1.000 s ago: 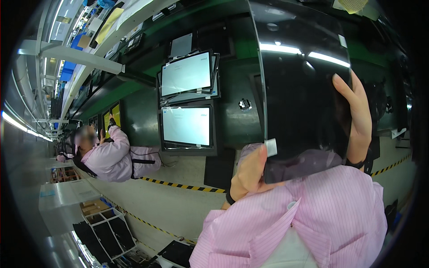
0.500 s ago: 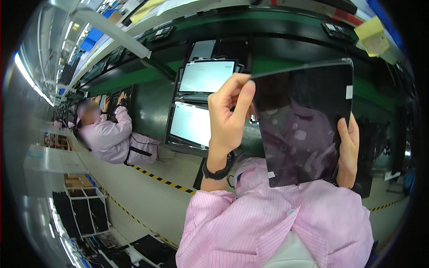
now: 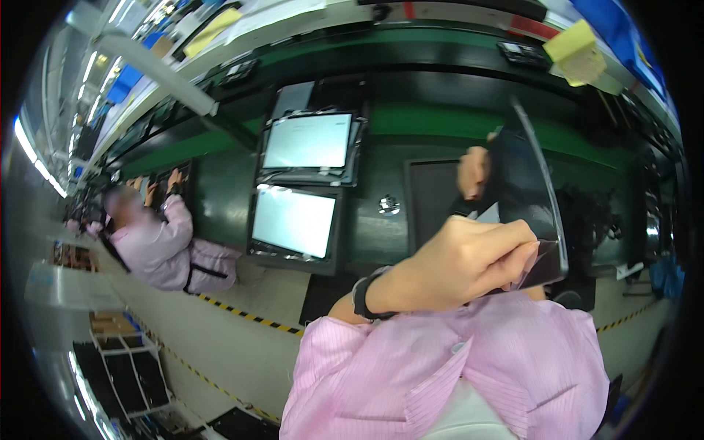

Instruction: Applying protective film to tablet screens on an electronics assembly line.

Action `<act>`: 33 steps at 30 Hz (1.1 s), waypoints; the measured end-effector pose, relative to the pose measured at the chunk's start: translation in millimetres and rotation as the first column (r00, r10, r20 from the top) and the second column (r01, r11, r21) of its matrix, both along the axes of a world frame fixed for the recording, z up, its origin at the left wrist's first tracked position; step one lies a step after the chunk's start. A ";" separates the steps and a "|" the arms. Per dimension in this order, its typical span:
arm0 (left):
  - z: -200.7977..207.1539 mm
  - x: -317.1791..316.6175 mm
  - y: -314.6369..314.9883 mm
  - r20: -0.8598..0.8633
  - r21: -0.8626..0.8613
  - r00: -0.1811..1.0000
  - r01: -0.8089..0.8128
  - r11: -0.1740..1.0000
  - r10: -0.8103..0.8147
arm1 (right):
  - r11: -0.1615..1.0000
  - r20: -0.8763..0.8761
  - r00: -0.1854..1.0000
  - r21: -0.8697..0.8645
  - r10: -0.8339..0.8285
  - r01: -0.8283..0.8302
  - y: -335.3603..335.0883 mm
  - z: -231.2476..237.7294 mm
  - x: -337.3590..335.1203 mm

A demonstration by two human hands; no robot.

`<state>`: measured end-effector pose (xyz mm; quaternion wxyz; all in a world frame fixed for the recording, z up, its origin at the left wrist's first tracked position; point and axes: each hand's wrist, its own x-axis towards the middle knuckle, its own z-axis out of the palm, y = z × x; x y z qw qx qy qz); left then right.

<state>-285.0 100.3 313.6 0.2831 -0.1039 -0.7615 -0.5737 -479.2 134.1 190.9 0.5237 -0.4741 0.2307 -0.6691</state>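
A black tablet [image 3: 524,176] with a glossy face is held up in front of me, turned steeply so its long rim shows nearly edge-on. My right hand [image 3: 475,172] grips its far left side, fingers curled round it; the wrist is partly hidden. Across the near lower part of the tablet reaches my left hand [image 3: 469,257], a black band on its wrist. Its fingers are pinched together by the lower corner. A thin, dark, see-through edge shows at those fingertips, but I cannot make out what it is. A small white piece [image 3: 488,214] shows just above this hand.
Left of my hands, two lit tablets [image 3: 306,143] [image 3: 293,221] rest on black trays. A dark tray [image 3: 433,194] lies behind my hands, with a small shiny item [image 3: 389,205] beside it. At far left a co-worker in pink [image 3: 150,242] works at the bench.
The tablet has swung from facing me to nearly edge-on. My left hand has moved from its upper left corner down to the right. My right hand now shows at its far left side.
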 end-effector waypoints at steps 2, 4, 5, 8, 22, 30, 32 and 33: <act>-11.8 0.3 9.3 0.236 0.313 0.972 -0.089 0.946 0.013 | 0.994 0.269 0.958 0.001 0.102 -0.106 -26.1 -1.9 31.1; -27.4 4.2 -2.8 0.302 0.351 0.931 -0.307 0.885 0.204 | 0.973 0.425 0.876 -0.070 0.227 -0.218 -30.5 4.7 40.2; -42.5 3.6 -7.8 0.294 0.335 0.915 -0.369 0.867 0.275 | 0.973 0.421 0.880 -0.155 0.220 -0.170 -26.2 11.6 38.1; -58.5 11.3 -11.8 0.315 0.379 0.859 -0.504 0.776 0.404 | 0.893 0.351 0.880 -0.423 0.320 -0.156 -23.7 17.7 23.7; -76.7 40.4 -15.6 0.261 0.500 0.822 -0.564 0.657 0.507 | 0.736 0.262 0.901 -0.671 0.346 -0.088 -25.5 37.3 15.6; -10.1 19.4 -33.2 0.088 0.355 0.888 -0.451 0.819 0.451 | 0.771 0.240 0.939 -0.635 0.247 -0.041 -32.4 40.1 -17.3; 14.5 8.1 -28.5 0.045 0.323 0.884 -0.453 0.831 0.464 | 0.666 0.124 0.954 -0.740 0.274 -0.095 -50.4 38.8 -34.1; 19.9 8.0 -28.4 0.023 0.298 0.868 -0.479 0.826 0.496 | 0.658 0.139 0.950 -0.748 0.281 -0.085 -61.9 35.9 -29.0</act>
